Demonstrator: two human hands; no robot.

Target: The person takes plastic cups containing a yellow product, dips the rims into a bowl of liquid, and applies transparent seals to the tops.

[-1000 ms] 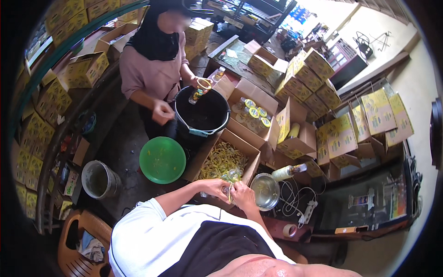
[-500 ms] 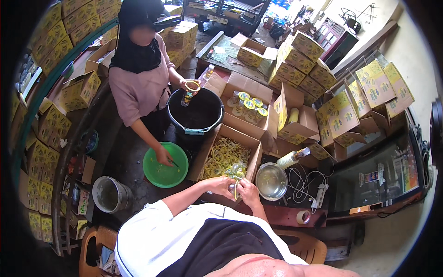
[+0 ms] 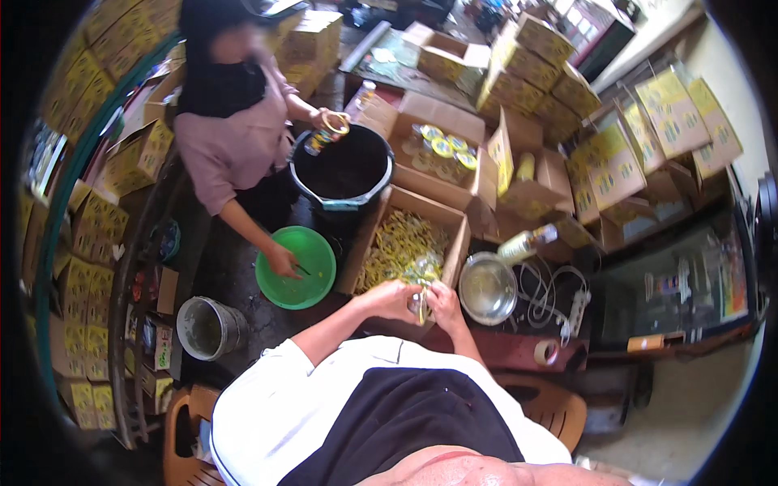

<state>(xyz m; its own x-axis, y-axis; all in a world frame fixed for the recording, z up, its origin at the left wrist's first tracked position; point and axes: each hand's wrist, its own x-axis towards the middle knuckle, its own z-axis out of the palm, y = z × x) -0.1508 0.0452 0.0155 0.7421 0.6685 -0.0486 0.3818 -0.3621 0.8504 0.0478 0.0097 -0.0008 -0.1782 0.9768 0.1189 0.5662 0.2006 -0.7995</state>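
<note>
The left hand (image 3: pixel 391 300) grips a clear container (image 3: pixel 419 302) from its left and the right hand (image 3: pixel 443 306) pinches it from the right, leaving it between them by the cardboard box (image 3: pixel 459 243), long axis unclear.

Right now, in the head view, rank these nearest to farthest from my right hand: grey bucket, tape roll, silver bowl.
From your right hand:
1. Silver bowl, just right.
2. Tape roll, farther out, lower right.
3. Grey bucket, far over left.
</note>
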